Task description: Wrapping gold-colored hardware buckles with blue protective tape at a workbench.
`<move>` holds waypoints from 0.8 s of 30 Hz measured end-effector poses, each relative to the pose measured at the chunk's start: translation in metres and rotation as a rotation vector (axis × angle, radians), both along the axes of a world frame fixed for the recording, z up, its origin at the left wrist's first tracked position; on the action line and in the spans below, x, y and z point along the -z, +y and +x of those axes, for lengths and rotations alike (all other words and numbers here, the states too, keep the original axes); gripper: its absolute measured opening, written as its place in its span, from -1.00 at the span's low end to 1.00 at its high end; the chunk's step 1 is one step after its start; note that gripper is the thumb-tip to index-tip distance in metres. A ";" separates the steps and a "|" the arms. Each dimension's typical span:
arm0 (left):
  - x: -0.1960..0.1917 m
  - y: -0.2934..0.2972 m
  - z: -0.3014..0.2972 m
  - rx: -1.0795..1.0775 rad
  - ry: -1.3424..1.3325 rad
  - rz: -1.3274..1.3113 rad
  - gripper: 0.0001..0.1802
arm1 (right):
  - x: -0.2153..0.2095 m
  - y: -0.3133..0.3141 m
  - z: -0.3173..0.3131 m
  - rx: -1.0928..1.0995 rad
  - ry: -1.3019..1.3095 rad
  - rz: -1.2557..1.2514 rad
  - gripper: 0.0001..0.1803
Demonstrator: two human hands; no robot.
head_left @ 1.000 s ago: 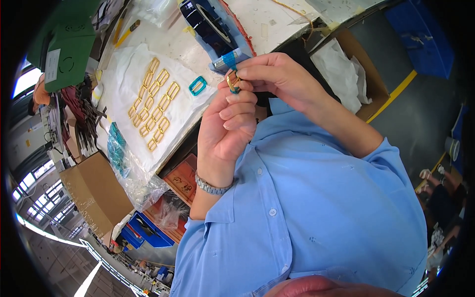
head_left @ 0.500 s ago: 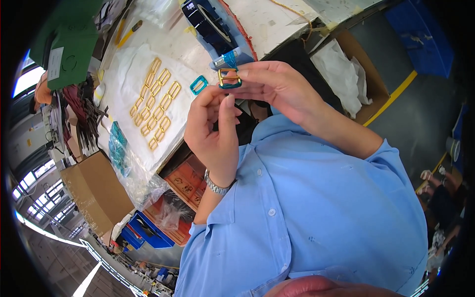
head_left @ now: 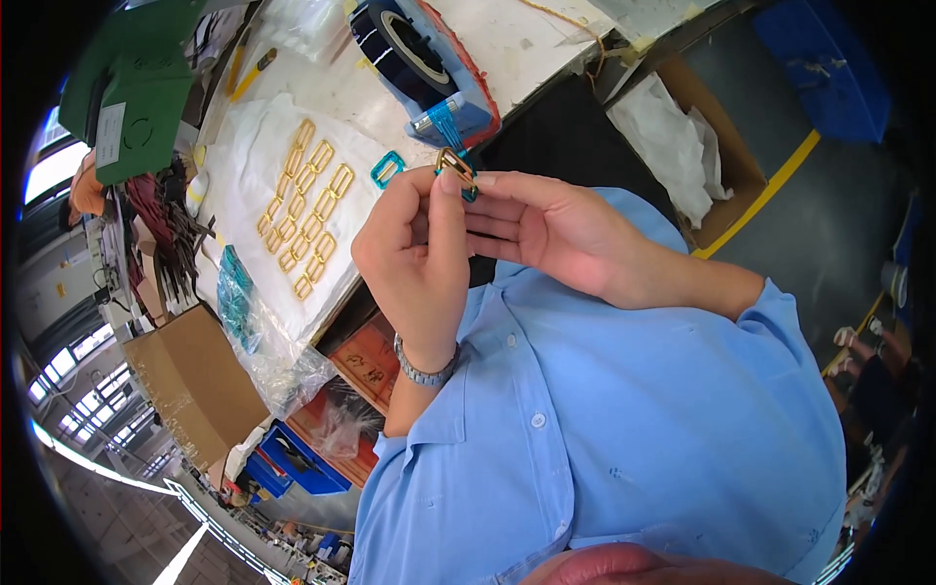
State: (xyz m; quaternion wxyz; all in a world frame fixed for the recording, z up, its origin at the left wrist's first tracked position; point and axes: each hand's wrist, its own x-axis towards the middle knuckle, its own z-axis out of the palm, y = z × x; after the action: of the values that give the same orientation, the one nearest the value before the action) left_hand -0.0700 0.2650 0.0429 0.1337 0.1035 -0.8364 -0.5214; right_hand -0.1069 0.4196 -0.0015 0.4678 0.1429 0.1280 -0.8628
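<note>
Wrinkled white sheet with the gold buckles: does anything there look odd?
One teal rectangular buckle stands out: it lies apart near the right edge of the wrinkled white sheet, while the gold rectangular buckles lie in rough rows. Nothing looks spilled.

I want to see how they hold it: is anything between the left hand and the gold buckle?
Nothing visible: the left hand has its thumb up against the gold buckle. Teal film shows on the buckle's edge nearer the right hand; whether that hand touches it is too small to tell.
</note>
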 end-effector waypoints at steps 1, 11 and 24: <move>-0.002 -0.001 -0.003 0.004 -0.003 -0.003 -0.84 | 0.001 0.000 0.001 0.003 -0.019 -0.012 -0.65; -0.015 -0.015 -0.031 0.107 -0.284 0.048 -0.75 | 0.033 0.007 -0.020 -0.100 0.259 0.115 -0.60; -0.017 -0.027 -0.042 0.170 -0.344 0.077 -0.72 | 0.034 -0.006 -0.053 0.003 0.553 0.287 -0.74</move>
State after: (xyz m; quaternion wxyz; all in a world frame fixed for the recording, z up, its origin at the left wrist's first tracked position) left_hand -0.1116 0.2375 0.0601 -0.0598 0.1251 -0.8322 -0.5369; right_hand -0.1602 0.4135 -0.0355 0.3889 -0.0326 0.3708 -0.8427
